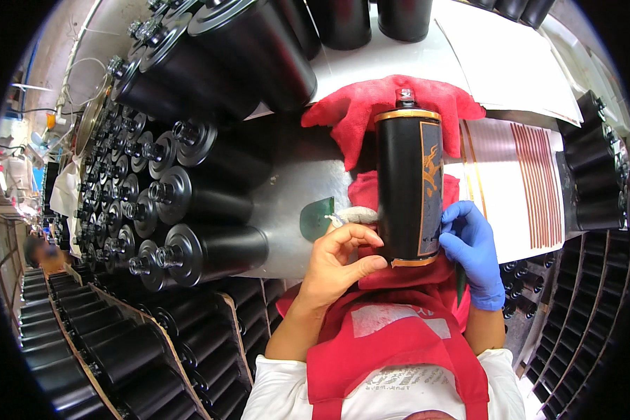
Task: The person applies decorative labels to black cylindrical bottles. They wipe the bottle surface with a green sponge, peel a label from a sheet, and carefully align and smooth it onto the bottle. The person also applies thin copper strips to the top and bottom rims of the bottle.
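Observation:
A black cylindrical bottle lies on red cloth, its clear glass neck pointing away from me. It has gold bands at both ends and a dark panel with a gold figure. Against its near left side rests my bare left hand, thumb and fingertips at the edge by the lower band. One left finger wears a whitish cover. My right hand, in a blue glove, curls its fingers against the right side. A dark green strip shows below the glove; whether that hand holds it is unclear.
Red cloth bunches behind the bottle. A green translucent piece lies left on the metal table. Black bottles crowd the left and far side. A white sheet with brown and gold strips lies right; racks of black bottles stand below.

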`<state>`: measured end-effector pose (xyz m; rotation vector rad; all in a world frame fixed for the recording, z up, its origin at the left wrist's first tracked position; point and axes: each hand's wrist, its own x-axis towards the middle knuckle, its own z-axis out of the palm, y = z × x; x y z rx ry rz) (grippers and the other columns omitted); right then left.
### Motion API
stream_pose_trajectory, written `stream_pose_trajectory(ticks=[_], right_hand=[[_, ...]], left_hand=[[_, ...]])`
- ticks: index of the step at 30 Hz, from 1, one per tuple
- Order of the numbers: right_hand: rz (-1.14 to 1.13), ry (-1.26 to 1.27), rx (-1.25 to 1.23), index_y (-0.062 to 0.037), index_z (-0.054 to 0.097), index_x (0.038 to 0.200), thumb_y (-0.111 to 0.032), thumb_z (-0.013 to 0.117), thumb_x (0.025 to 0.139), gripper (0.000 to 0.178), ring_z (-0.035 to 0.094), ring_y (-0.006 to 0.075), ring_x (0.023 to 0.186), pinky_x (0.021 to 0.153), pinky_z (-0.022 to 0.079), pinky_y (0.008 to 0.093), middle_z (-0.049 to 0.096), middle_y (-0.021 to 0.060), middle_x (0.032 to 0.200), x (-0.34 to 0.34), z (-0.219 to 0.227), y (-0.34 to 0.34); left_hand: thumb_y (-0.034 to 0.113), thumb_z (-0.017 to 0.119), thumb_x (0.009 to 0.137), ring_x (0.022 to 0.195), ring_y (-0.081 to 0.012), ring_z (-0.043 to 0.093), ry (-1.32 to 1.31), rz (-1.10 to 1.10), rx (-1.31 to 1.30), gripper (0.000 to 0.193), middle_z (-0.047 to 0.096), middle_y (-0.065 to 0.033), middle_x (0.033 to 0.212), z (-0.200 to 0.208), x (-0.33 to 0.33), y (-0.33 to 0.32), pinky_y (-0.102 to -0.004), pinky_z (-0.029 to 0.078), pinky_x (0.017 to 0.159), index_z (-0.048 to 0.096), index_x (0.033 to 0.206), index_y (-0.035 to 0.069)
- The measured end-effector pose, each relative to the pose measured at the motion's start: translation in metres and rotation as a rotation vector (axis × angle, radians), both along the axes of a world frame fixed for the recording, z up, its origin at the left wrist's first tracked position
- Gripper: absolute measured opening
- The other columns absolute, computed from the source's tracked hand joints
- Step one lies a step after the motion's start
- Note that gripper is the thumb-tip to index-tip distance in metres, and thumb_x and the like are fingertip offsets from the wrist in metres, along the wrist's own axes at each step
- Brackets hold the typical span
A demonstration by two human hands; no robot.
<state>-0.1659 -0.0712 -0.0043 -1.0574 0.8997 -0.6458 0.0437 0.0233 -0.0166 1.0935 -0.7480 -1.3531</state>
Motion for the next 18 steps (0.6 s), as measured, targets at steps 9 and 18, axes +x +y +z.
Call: stream_pose_trajectory(ticks=[9,18], right_hand=[[-0.003,0.09,-0.081,-0.0081,0.052,0.102,-0.004,0.068,0.078,0.028,0.042,-0.0006,0.069,0.059,0.033,0.0143,0.05,-0.0043,0.084,0.006,0.005,0.007],[0.115,0.148,-0.199,-0.0052,0.055,0.106,-0.002,0.068,0.078,0.031,0.035,-0.0007,0.054,0.05,0.031,0.0166,0.051,-0.0009,0.083,0.02,0.03,0.013]], left_hand=[[0.016,0.085,0.063,0.101,-0.0249,0.055,-0.751,0.107,-0.111,0.038,0.059,-0.0138,0.106,0.024,-0.009,0.012,-0.0341,0.042,0.089,0.063,0.092,0.004],[0.0,0.073,0.076,0.098,-0.0168,0.056,-0.468,0.197,0.018,0.016,0.058,-0.0105,0.102,0.017,-0.003,0.024,-0.0289,0.043,0.088,0.059,0.084,0.0]])
